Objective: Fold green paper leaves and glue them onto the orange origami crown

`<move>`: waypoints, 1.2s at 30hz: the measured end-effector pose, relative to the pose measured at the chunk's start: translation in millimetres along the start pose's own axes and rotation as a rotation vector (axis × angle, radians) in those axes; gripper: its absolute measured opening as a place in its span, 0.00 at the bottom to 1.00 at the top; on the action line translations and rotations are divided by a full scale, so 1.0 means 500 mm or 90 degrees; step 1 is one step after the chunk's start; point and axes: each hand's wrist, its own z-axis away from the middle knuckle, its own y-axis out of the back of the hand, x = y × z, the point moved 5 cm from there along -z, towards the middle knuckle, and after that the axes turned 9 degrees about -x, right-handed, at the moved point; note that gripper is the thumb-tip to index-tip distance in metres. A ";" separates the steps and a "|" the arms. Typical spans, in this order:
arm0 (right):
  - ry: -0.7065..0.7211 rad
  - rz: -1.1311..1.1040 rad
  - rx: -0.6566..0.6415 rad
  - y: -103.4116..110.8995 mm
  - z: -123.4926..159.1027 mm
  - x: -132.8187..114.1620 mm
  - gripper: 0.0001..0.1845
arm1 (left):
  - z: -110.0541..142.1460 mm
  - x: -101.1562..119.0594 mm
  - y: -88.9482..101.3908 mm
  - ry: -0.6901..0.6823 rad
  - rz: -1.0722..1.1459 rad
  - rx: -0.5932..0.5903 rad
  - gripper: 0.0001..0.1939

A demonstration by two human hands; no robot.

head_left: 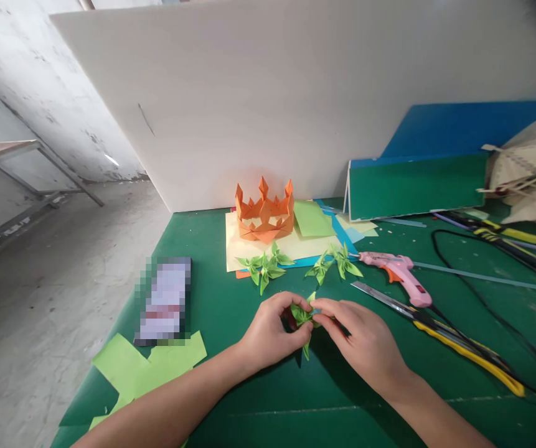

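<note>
"Where's the green paper flower (299, 315) you're working?"

"Pinched in the fingers of your left hand (270, 330) and right hand (365, 336), over the green table (258, 398), on the near side of the loose folded flowers (268, 272)."

"And your best handling?"

"Steady its centre with your left fingers; press lightly with your right, as thin petals probably crease easily."

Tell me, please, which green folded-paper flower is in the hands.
The nearest green paper flower, pinched between left hand and right hand; the others lie farther back in two groups.
</note>
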 end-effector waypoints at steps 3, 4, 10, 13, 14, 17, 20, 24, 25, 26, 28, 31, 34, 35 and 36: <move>0.000 -0.004 0.000 0.001 0.000 -0.002 0.09 | -0.001 -0.003 -0.001 0.015 0.006 -0.012 0.10; -0.001 -0.007 -0.001 0.001 0.000 -0.002 0.09 | -0.001 -0.004 -0.001 0.017 0.008 -0.017 0.10; 0.011 -0.018 -0.001 0.001 0.000 -0.005 0.08 | -0.003 0.005 0.003 0.019 -0.015 -0.039 0.09; 0.013 -0.024 -0.007 0.002 -0.001 -0.006 0.08 | -0.005 0.011 0.006 0.025 -0.027 -0.051 0.09; 0.015 -0.026 -0.007 0.003 -0.001 -0.007 0.08 | -0.006 0.012 0.006 0.026 -0.025 -0.053 0.09; 0.019 -0.032 -0.010 0.005 -0.004 -0.007 0.08 | -0.006 0.011 0.006 0.030 -0.008 -0.060 0.09; 0.023 -0.037 -0.013 0.006 -0.005 -0.007 0.08 | -0.006 0.004 0.004 0.048 0.015 -0.075 0.09; 0.038 -0.044 -0.021 0.004 -0.004 -0.006 0.09 | -0.005 -0.004 0.002 0.075 0.044 -0.095 0.10; 0.040 -0.045 -0.027 0.003 -0.003 -0.005 0.09 | -0.005 -0.005 0.002 0.080 0.050 -0.097 0.10; 0.040 -0.045 -0.031 0.002 -0.002 -0.005 0.10 | -0.005 -0.006 0.002 0.085 0.055 -0.099 0.10; 0.038 -0.041 -0.037 0.001 -0.001 -0.004 0.09 | -0.004 -0.005 0.001 0.093 0.063 -0.104 0.10; 0.041 -0.031 -0.036 0.002 -0.001 -0.006 0.08 | -0.003 -0.002 0.001 0.100 0.075 -0.106 0.10; 0.047 -0.017 -0.040 0.004 -0.003 -0.009 0.08 | -0.004 0.001 -0.001 0.099 0.097 -0.109 0.10; 0.048 -0.013 -0.048 0.004 -0.004 -0.010 0.08 | -0.004 0.002 -0.001 0.096 0.108 -0.109 0.11; 0.048 -0.011 -0.058 0.003 -0.005 -0.010 0.09 | -0.005 0.002 -0.001 0.093 0.120 -0.109 0.12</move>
